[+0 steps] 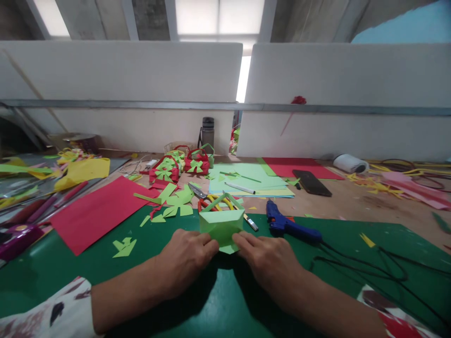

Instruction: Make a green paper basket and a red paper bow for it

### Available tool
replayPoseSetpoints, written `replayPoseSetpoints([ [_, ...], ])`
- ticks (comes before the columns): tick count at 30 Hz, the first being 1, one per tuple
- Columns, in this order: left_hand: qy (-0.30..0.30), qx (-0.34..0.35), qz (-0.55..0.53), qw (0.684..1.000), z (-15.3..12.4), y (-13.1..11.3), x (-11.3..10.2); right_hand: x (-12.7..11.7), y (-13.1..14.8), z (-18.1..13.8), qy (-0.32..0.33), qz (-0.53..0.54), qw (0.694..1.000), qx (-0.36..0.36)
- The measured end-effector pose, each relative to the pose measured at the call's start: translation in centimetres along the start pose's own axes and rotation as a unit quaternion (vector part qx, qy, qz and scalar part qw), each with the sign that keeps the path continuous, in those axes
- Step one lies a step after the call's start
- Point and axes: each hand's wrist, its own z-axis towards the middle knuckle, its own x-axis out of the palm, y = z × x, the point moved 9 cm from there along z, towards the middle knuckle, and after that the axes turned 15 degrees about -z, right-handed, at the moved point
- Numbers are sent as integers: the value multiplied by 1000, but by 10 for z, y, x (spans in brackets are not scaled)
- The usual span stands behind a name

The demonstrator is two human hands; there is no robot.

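A small folded light-green paper box (221,223) stands in front of me, its lower flap turned toward me. My left hand (188,251) grips its left side with the fingers curled in. On the right side, my right hand (266,256) pinches the paper near the lower flap. Behind the box lie scissors (199,191) with yellow handles and a utility knife (251,222), both partly hidden. A blue glue gun (291,227) rests to the right of my right hand. Green paper scraps (125,247) lie left of my left hand.
Finished red and green paper baskets (164,171) with bows sit at the back, near a dark bottle (207,133). Red paper (105,211) lies left. A phone (312,182) and a white roll (350,164) are back right. The glue gun's black cord (366,270) crosses the green mat.
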Motion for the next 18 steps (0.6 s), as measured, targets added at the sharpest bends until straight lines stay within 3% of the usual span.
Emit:
replayPoseSetpoints([
  [3, -31, 27, -25, 999, -1, 1, -2, -33, -23, -8, -163, 85, 983, 28],
  [5, -39, 39, -35, 998, -1, 1, -2, -40, -48, -6, -206, 141, 965, 78],
  [9, -67, 50, -40, 996, -2, 3, -5, -13, -76, 18, -122, 290, 937, 150],
  [13, -114, 48, -72, 990, -4, 6, -12, 11, -68, 32, -35, 367, 917, 152],
  [18, -173, 0, -169, 970, -4, 16, -26, 17, -58, 30, 9, 388, 910, 148],
])
